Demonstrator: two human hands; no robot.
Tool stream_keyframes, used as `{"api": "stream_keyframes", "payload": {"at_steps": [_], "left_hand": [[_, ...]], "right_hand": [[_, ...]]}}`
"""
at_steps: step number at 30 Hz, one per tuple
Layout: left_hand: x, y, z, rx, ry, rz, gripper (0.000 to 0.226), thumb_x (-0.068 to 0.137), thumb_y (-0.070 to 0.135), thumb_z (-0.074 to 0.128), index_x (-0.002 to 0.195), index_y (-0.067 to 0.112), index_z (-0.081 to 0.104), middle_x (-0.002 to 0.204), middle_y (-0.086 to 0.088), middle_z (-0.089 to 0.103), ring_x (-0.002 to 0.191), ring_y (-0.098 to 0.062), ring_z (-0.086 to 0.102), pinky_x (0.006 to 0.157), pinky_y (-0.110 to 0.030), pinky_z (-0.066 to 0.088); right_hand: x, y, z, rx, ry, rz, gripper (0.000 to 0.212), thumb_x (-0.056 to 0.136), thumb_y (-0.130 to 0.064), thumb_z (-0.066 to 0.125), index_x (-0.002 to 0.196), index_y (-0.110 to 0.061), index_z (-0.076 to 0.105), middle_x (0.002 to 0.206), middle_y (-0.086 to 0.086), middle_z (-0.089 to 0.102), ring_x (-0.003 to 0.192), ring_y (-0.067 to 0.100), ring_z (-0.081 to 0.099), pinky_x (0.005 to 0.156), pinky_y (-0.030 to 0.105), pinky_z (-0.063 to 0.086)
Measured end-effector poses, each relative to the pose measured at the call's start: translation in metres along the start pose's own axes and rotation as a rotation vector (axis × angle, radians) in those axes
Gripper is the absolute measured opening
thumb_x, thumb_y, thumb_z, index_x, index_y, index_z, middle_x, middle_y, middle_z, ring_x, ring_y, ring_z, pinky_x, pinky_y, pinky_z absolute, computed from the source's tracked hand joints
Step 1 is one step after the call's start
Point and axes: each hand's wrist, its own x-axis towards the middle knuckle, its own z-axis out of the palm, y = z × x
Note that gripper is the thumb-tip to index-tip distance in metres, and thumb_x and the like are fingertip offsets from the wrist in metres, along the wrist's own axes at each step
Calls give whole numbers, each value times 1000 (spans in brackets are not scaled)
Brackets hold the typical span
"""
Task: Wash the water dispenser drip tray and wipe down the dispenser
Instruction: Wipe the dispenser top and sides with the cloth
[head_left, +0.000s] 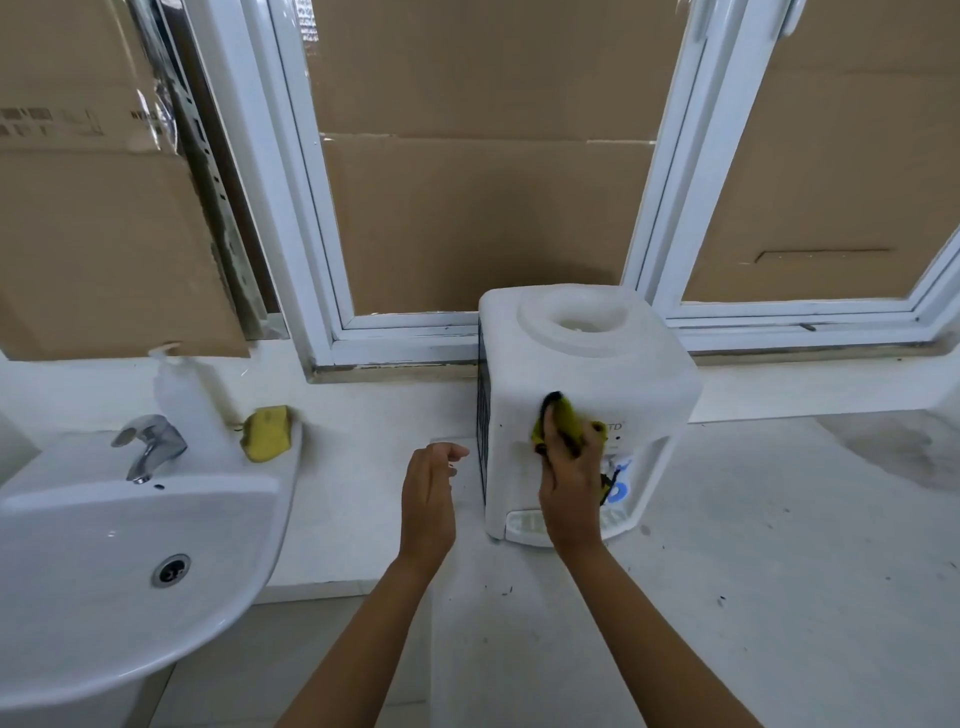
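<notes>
The water dispenser (582, 395) stands upright on the counter (753, 545) just below the window frame (405, 343), its long axis vertical, the round bottle well on top facing up and its tap side turned toward the person and slightly to the right. The drip tray (524, 527) sits at the foot of the dispenser's front, slotted in place. The right hand (571, 478) reaches up along the dispenser's front, fingers curled round a yellow cloth (563, 423) pressed flat against the upper front panel. The left hand (428, 493) hovers just left of the dispenser, palm turned toward it, fingers loosely bent and holding nothing. Farther left of the dispenser are a sink (130, 561) with a tap (150, 447), and a yellow sponge (267, 434) on its rim
</notes>
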Motion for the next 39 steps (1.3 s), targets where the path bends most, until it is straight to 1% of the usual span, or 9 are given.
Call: {"api": "stream_keyframes", "payload": {"at_steps": [3, 8, 16, 21, 26, 28, 31, 35, 39], "left_hand": [[3, -1, 1, -16, 5, -12, 38, 106, 20, 28, 96, 27, 64, 100, 7, 62, 90, -11, 58, 79, -30, 49], [9, 0, -6, -34, 26, -26, 36, 106, 19, 28, 100, 20, 63, 103, 7, 62, 92, -13, 59, 79, -28, 48], [11, -6, -16, -60, 75, -68, 36, 106, 20, 28, 95, 28, 62, 102, 7, 63, 92, -17, 59, 79, -30, 49], [13, -5, -10, -78, 87, -87, 36, 106, 21, 29, 95, 27, 62, 101, 7, 63, 91, -15, 59, 78, -29, 48], [16, -7, -17, -74, 105, -99, 36, 105, 20, 29, 94, 28, 62, 102, 5, 63, 91, -17, 59, 79, -31, 48], [16, -7, -20, -79, 114, -102, 37, 106, 21, 28, 94, 28, 62, 103, 4, 63, 92, -18, 59, 78, -31, 48], [16, -8, -18, -88, 110, -115, 36, 106, 22, 28, 95, 27, 62, 103, 3, 63, 92, -18, 59, 78, -29, 48], [19, -6, -5, -111, 47, -128, 35, 105, 22, 29, 100, 19, 63, 103, 4, 62, 92, -18, 58, 78, -28, 48], [30, 10, 17, -106, -55, -103, 32, 105, 24, 29, 102, 22, 61, 106, 0, 61, 95, -18, 58, 76, -22, 46]], "right_hand": [[-4, -8, 17, -111, -180, -258, 51, 89, 2, 45, 137, -12, 56, 132, 8, 44, 117, 27, 49, 101, 38, 45], [2, -24, 22, -205, -401, -368, 82, 69, 13, 66, 143, -16, 49, 121, 5, 59, 85, 19, 57, 63, 26, 52], [7, -5, 7, -171, -40, -197, 60, 81, 13, 54, 135, -13, 58, 124, 11, 45, 108, 32, 53, 99, 43, 47], [12, -19, 23, -312, -293, -440, 64, 79, 7, 35, 137, -12, 57, 125, 7, 48, 87, 23, 51, 73, 33, 48], [-14, -23, 48, -425, -616, -425, 64, 63, -5, 79, 125, -13, 64, 108, 3, 59, 88, 19, 57, 72, 30, 51], [-18, -26, 47, -443, -660, -411, 57, 66, -5, 76, 121, -15, 67, 104, 2, 57, 89, 19, 57, 73, 29, 51], [-11, -27, 29, -362, -515, -337, 56, 79, 0, 43, 129, -14, 62, 110, 5, 60, 93, 22, 57, 76, 33, 54], [10, -15, -11, -320, -192, -238, 69, 72, 15, 61, 134, -15, 59, 122, 12, 55, 107, 32, 53, 91, 43, 52], [46, 1, -54, -248, 23, -71, 60, 84, 15, 54, 138, -11, 55, 113, 13, 46, 99, 31, 51, 84, 37, 48]]}}
